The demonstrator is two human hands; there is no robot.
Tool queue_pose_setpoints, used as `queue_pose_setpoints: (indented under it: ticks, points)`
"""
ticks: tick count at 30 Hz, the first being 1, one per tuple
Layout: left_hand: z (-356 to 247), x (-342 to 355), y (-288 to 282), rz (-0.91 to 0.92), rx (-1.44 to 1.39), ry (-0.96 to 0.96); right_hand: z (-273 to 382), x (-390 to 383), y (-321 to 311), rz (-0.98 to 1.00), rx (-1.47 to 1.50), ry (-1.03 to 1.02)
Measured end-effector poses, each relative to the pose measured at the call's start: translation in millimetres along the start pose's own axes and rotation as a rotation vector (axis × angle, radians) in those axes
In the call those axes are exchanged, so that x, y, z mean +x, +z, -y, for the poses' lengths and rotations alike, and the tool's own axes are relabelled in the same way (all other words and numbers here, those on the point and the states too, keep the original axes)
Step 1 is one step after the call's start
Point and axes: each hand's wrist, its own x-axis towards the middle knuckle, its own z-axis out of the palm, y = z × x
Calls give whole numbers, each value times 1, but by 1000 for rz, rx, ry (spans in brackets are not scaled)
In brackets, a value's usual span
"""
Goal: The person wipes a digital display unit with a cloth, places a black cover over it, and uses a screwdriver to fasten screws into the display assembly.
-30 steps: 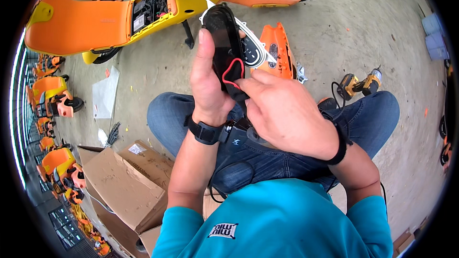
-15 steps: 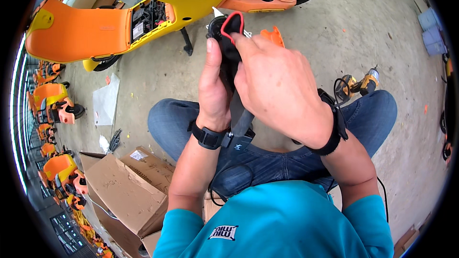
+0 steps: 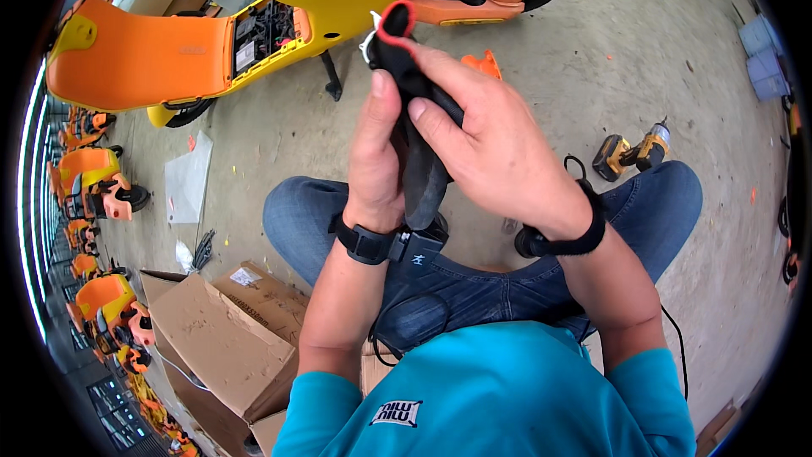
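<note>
A black work glove (image 3: 427, 173) with a red-edged cuff is in front of me, its cuff end pointing away and its fingers hanging toward my lap. My right hand (image 3: 499, 135) pinches it near the cuff between thumb and fingers. Along the glove's left side my left hand (image 3: 376, 148) is closed against it, thumb pointing up. White pieces (image 3: 368, 46) of a thing mostly hidden behind the glove show beside the cuff. Each wrist wears a black strap, and a small black box (image 3: 416, 250) sits on the left one.
A yellow and orange scooter (image 3: 144, 51) stands ahead, its seat area uncovered. A yellow-black cordless drill (image 3: 650, 148) lies by my right knee. An orange plastic piece (image 3: 484, 63) lies beyond my right hand. Cardboard boxes (image 3: 220, 330) are at left; bluish containers (image 3: 764, 55) stand far right.
My right hand has shifted its grip, its thumb now along the glove. The cuff has moved slightly away and to the left, covering the dark round part seen before.
</note>
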Motion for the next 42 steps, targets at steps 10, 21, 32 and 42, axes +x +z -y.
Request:
queue_pose_setpoints:
  ticks: [10,21,32,42]
  points:
    - [-2,11,-16,-46,62,78,0,-41,-6,255,-224,74]
    - [-2,7,-16,-111,31,46,-8,-30,-11,384,45,217]
    - [-21,9,-17,111,-254,130,-9,-70,-63,341,305,495]
    - [-13,8,-21,122,-87,127,24,-40,-21,197,-52,32]
